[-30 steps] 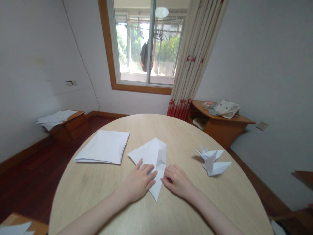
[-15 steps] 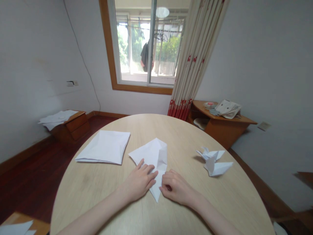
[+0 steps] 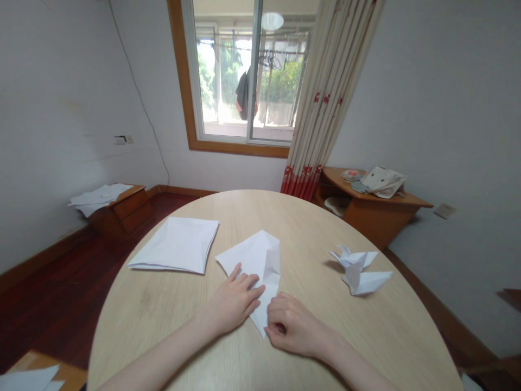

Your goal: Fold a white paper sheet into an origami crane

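A broad lane of bare wood runs across the round table (image 3: 309,233) between the folded white sheet (image 3: 252,252) and the paper figure (image 3: 360,271) on the right, open from the far rim down to the right hand (image 3: 291,323). On the left, a narrow gap separates the sheet from the flat paper stack (image 3: 175,244), low enough to pass over. The left hand (image 3: 236,298) covers the sheet's near left part, and both forearms bar the near side, with open wood between them. The figure's raised points stand highest among the papers.
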The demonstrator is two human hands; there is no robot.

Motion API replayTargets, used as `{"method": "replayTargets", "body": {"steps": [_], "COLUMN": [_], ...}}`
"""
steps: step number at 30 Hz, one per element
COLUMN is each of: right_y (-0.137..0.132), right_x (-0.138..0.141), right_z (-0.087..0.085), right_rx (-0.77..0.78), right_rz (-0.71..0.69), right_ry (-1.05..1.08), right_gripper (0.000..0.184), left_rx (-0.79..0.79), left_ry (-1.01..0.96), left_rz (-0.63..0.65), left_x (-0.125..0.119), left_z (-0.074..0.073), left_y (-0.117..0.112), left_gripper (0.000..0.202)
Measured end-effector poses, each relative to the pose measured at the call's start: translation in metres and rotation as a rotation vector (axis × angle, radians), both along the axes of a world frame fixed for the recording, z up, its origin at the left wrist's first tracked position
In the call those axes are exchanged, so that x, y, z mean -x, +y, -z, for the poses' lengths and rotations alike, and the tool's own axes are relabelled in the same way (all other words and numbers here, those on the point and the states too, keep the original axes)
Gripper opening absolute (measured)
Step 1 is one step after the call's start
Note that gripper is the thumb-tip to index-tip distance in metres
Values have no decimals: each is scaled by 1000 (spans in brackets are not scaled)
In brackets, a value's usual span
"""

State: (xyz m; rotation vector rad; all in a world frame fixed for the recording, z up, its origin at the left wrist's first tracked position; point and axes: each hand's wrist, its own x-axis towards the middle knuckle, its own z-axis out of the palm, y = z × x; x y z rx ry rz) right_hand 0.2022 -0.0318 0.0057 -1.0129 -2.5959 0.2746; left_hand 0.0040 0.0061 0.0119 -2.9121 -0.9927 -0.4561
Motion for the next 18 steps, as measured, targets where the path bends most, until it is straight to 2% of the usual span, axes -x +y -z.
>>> {"method": "replayTargets", "body": {"steps": [9, 18], "right_y": [-7, -7], "right_x": [5, 3], "right_z": [0, 2], "right_rx": [51, 8], "right_rz": [-40, -32], "right_ry": [6, 40], "right_gripper": [23, 23], "left_rx": [12, -25], "left_ry": [12, -5], "left_rz": [3, 24], "left_x": [1, 1], "left_z": [-1, 1], "left_y": [0, 0], "left_gripper": [26, 24]}}
